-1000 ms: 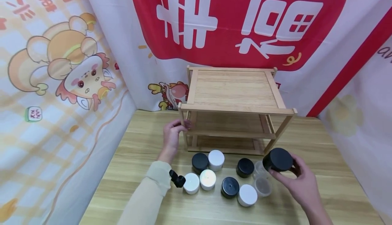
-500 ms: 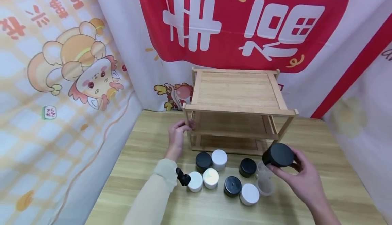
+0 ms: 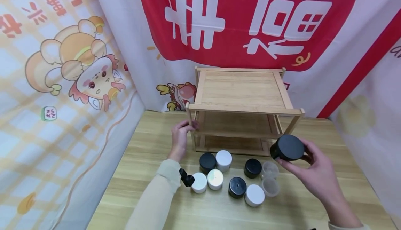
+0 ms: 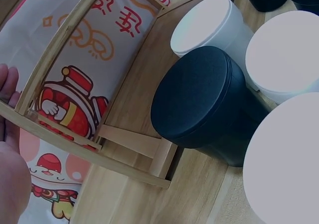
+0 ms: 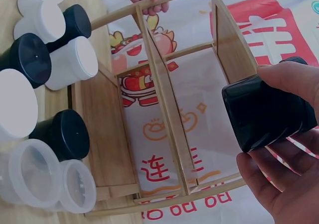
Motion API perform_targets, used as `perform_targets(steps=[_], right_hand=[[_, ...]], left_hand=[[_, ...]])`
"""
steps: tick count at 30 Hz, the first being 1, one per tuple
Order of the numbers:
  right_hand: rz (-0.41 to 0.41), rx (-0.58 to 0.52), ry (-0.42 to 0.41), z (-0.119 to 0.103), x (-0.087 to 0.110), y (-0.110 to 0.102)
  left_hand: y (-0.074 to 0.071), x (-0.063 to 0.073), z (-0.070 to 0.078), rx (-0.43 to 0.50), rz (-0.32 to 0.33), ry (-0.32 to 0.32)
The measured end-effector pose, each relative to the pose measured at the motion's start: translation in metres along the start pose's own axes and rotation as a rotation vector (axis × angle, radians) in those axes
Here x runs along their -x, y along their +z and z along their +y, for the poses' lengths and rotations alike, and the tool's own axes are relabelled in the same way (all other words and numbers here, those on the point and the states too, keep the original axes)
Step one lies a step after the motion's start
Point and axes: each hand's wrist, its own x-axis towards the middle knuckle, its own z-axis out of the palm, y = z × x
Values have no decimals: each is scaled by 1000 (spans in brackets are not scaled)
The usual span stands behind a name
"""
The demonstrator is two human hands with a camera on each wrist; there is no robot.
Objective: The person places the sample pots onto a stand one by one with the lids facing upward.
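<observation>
My right hand (image 3: 316,171) grips a black lidded jar (image 3: 287,147) between thumb and fingers. It holds the jar in the air by the right front post of a wooden tiered shelf rack (image 3: 242,89). My left hand (image 3: 180,136) holds the rack's left front post, its fingers curled around the wood. In the left wrist view, only part of the left hand (image 4: 12,169) shows, at the edge. The right wrist view shows the black jar (image 5: 269,109) raised beside the rack, clear of its boards.
In front of the rack stand white jars (image 3: 215,179), black jars (image 3: 237,187) and two translucent cups (image 3: 270,187) on the wooden table (image 3: 150,129). Printed cloth (image 3: 125,31) hangs behind and at both sides. A black device sits on the left wrist.
My right hand has lifted the black jar a little and brought it closer to the rack's right front post. My left hand stays on the left post. The head view shifted slightly.
</observation>
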Motion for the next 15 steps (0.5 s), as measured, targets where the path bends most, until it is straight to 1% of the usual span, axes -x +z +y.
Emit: perform_targets(steps=[8, 11, 15], right_hand=[[-7, -21, -11, 0, -1, 3], [-8, -29, -8, -1, -1, 3], [-17, -21, -14, -7, -2, 3]], left_hand=[[1, -1, 3, -1, 4, 9], [1, 0, 3, -16, 0, 7], [0, 1, 1, 0, 5, -3]])
